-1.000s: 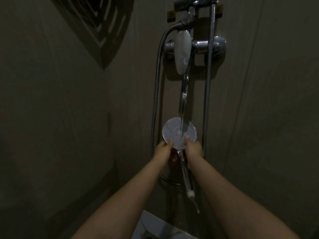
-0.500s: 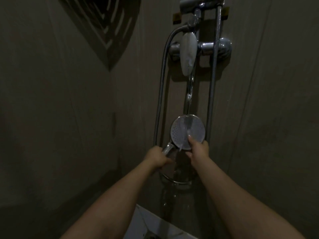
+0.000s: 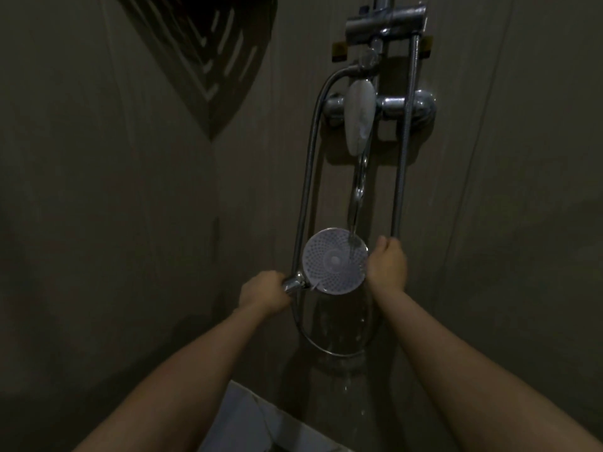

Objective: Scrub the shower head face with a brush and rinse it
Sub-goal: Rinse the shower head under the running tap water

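The round white shower head (image 3: 332, 261) faces me low on the wall, its chrome handle pointing left. My left hand (image 3: 264, 293) grips that handle. My right hand (image 3: 387, 265) holds the head's right rim with curled fingers, thumb at the top. A stream of water (image 3: 355, 203) falls from the tap spout onto the upper right of the face and drips off below. No brush is in sight.
The chrome mixer with a white lever (image 3: 360, 115) sits above on the wall. Metal hoses (image 3: 303, 207) hang in loops on both sides of the head. A dark corner shelf (image 3: 202, 60) is at the upper left. A white object (image 3: 248, 419) lies below.
The head has turned so its handle points left. My left hand shifted from the head's lower edge onto the handle. My right hand slid from the bottom of the face to the right rim.
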Motion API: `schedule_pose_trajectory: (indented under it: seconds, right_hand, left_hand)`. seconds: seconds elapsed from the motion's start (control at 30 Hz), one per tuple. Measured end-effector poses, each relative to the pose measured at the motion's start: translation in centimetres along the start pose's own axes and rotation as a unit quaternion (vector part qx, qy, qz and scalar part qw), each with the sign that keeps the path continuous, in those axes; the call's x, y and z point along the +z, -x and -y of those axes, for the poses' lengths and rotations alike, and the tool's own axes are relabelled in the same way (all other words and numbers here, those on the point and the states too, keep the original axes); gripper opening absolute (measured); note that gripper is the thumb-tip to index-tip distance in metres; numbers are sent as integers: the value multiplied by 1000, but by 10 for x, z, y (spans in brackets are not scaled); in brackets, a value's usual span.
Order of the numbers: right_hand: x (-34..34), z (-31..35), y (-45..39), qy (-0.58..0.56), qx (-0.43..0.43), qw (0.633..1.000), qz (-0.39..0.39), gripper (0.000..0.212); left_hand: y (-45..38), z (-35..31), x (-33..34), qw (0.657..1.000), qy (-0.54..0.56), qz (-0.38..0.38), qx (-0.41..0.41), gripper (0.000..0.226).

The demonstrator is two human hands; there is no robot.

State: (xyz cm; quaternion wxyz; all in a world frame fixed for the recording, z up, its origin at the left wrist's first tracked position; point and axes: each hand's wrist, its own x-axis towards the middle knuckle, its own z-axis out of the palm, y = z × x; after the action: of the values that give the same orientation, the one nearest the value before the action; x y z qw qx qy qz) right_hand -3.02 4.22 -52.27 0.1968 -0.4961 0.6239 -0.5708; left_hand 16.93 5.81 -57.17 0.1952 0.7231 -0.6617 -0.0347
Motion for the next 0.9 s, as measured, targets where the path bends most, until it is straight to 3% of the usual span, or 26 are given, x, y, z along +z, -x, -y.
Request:
schedule_pose_trajectory:
  seconds: [0.13,0.2,0.3,0.4,0.5,0.67,0.9]
  right_hand:
    - [-19,53,-28,-28,-113,989,-95,29]
    - [-24,83,-38,-70,-170,980,-71,30]
    - [-25,118,-49,-114,-210,970,31,32]
    - [-22,134,-57,-127,-203,960,148,22]
    - [-16,139,-62,-162,-174,953,190,11]
    - [-11,134,-66,-190,-141,948,212,15]
    - [-6,127,-56,-187,-80,967,151,33]
  left_hand:
    - [2,-1,5,1000,-3,-8,0,25]
    - [3,-6,5,1000,0,-17,5,26]
    - [3,-16,2,1000,17,-14,4,26]
    - [2,-22,-2,999,33,-21,-4,21]
    - [2,-23,1,997,74,-7,-7,20]
    - [3,-20,5,996,91,-20,-12,25]
    - [5,-18,10,992,113,-14,-52,26]
